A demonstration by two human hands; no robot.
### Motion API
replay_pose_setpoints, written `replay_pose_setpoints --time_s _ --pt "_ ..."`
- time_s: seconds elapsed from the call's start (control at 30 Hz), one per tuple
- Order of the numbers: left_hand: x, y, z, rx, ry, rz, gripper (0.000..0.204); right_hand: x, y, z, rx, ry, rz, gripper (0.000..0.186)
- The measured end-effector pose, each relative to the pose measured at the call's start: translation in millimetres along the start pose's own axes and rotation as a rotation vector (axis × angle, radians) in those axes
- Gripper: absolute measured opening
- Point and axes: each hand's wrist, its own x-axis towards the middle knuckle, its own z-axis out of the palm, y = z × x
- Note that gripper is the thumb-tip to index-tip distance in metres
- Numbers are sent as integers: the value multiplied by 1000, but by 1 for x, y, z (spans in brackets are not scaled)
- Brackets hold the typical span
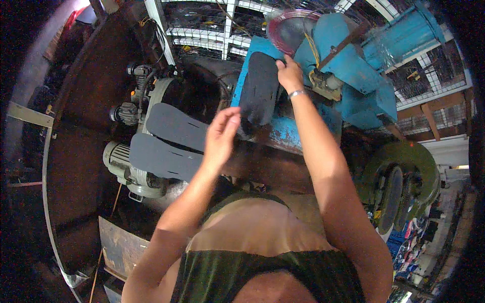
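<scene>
A dark sole-shaped piece (260, 86) lies lengthwise on the blue metal machine (290, 132) ahead of me. My right hand (290, 76), a band on its wrist, is at the piece's far right edge. Its fingers are bent and closed, and what they grip is hidden. Just off the near left end of the piece is my left hand (222, 134), loosely curled with nothing visible in it. To its left lie two grey sole-shaped pieces with small slits, a far one (177, 123) and a near one (164, 157), partly overlapping; my left hand and forearm cover their right ends.
Behind the grey pieces stand a compressor-like machine (132, 113) and a ribbed motor (118, 159). A round pinkish-rimmed metal pan (293, 30) rests at the far side. Wire mesh (197, 35) closes the back. At the right is a green rounded object (427, 161) with long dark pieces.
</scene>
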Motion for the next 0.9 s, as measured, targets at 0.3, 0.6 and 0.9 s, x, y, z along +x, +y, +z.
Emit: replay_pose_setpoints --time_s 0.3,0.6,0.9 --pt "58 -150 18 315 365 24 57 -116 -31 28 -212 -209 -42 101" --pt "60 -242 27 -387 396 -382 66 -119 34 6 125 -170 -103 109" --pt "70 -202 38 -514 338 -559 61 -116 31 -11 83 -293 -90 105"
